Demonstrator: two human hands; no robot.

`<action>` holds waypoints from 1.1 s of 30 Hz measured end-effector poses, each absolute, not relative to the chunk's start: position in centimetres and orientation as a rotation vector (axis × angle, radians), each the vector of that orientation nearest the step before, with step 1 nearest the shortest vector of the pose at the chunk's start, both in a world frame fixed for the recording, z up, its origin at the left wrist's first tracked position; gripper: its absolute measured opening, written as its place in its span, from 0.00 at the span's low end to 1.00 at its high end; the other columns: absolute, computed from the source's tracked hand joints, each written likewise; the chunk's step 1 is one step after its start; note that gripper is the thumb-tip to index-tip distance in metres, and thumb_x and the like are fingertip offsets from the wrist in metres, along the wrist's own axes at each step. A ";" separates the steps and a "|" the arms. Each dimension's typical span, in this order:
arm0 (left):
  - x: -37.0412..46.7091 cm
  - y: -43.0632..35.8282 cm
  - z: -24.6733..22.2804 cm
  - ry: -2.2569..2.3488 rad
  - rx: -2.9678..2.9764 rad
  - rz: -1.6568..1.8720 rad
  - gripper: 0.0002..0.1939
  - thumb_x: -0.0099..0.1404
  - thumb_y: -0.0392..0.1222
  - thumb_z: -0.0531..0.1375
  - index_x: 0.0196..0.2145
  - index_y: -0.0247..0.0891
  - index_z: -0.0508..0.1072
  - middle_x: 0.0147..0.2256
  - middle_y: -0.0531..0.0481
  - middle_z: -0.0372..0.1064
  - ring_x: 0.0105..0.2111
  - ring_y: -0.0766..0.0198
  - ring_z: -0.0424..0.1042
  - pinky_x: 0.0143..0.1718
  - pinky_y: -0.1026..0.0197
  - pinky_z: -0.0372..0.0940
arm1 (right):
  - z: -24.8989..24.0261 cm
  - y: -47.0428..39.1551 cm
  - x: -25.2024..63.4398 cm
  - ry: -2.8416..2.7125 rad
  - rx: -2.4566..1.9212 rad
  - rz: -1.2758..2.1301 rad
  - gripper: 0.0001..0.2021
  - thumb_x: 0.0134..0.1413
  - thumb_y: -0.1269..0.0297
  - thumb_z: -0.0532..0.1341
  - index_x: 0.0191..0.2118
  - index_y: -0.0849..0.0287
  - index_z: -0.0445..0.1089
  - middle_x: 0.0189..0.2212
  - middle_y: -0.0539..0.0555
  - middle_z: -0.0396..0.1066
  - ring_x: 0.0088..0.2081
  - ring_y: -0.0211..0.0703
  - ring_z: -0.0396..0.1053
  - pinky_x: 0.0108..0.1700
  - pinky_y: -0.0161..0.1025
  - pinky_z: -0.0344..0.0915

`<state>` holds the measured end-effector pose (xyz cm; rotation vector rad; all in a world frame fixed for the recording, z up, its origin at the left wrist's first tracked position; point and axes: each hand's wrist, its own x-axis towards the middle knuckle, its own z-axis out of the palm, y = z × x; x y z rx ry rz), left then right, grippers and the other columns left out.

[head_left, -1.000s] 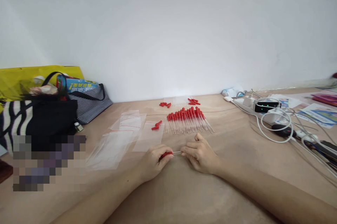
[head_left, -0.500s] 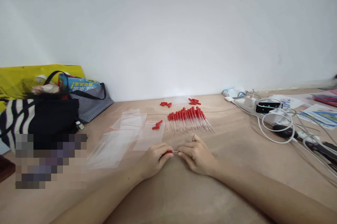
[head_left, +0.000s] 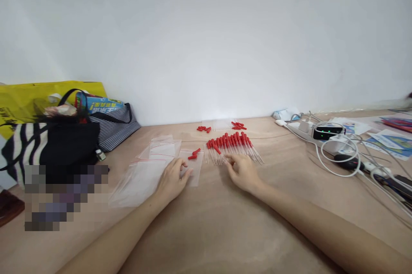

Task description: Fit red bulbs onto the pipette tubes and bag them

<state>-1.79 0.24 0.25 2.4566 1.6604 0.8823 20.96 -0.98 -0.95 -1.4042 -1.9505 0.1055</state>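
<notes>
Tan table (head_left: pixel 206 231) lies foremost. Above it, the left hand (head_left: pixel 174 178) has parted, unladen fingers near a clear zip bag (head_left: pixel 194 175) bearing red bulbs (head_left: pixel 192 157); the right hand (head_left: pixel 243 172) pinches a red-bulbed dropper (head_left: pixel 216 149) against the dropper row (head_left: pixel 236 139). Beyond stands a white wall (head_left: pixel 206 42).

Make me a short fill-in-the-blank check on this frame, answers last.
The tops on the row of sticks are coloured ____.
The hand at that row is the person's ____ one.
A clear bag by the other hand bears ____ loose tops.
Lights on the black device glow ____.
Missing words: red; right; two; green.
</notes>
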 end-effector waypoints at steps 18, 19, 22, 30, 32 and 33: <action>-1.9 0.3 0.4 1.708 2.451 0.614 0.07 0.58 0.40 0.51 0.23 0.38 0.61 0.21 0.54 0.61 0.25 0.63 0.63 0.25 0.65 0.54 | 0.6 5.0 14.0 -1.922 -1.898 0.003 0.10 0.50 0.66 0.50 0.36 0.58 0.67 0.32 0.57 0.71 0.37 0.46 0.67 0.39 0.43 0.44; -1.9 0.3 0.4 1.707 2.455 0.613 0.07 0.58 0.40 0.51 0.23 0.38 0.61 0.21 0.54 0.61 0.25 0.63 0.64 0.25 0.65 0.54 | 0.6 4.9 14.1 -1.933 -1.891 0.004 0.10 0.51 0.66 0.50 0.35 0.57 0.68 0.32 0.57 0.71 0.37 0.46 0.66 0.40 0.43 0.44; -1.9 0.3 0.3 1.715 2.446 0.614 0.06 0.58 0.40 0.51 0.25 0.38 0.61 0.23 0.53 0.62 0.26 0.63 0.65 0.26 0.64 0.56 | 0.6 4.9 14.0 -1.940 -1.874 0.000 0.12 0.52 0.63 0.49 0.34 0.57 0.69 0.32 0.57 0.72 0.38 0.46 0.66 0.41 0.43 0.44; -2.3 0.3 0.3 1.738 2.424 0.676 0.09 0.58 0.43 0.52 0.36 0.37 0.61 0.32 0.49 0.62 0.31 0.61 0.66 0.34 0.59 0.60 | 0.9 5.2 13.3 -1.882 -1.991 0.092 0.13 0.49 0.61 0.52 0.29 0.62 0.71 0.30 0.62 0.72 0.33 0.48 0.68 0.42 0.46 0.46; -2.3 0.3 0.3 1.731 2.436 0.667 0.08 0.58 0.43 0.51 0.36 0.38 0.61 0.33 0.49 0.62 0.33 0.60 0.66 0.35 0.59 0.61 | 1.0 5.5 13.0 -1.867 -2.010 0.113 0.12 0.47 0.62 0.53 0.30 0.63 0.71 0.30 0.62 0.72 0.33 0.48 0.69 0.43 0.46 0.45; -2.3 0.3 0.3 1.730 2.441 0.664 0.08 0.58 0.43 0.51 0.36 0.38 0.62 0.33 0.49 0.62 0.33 0.60 0.66 0.34 0.59 0.61 | 1.0 5.6 12.9 -1.859 -2.021 0.127 0.11 0.46 0.62 0.54 0.30 0.63 0.71 0.31 0.62 0.72 0.33 0.48 0.69 0.43 0.47 0.45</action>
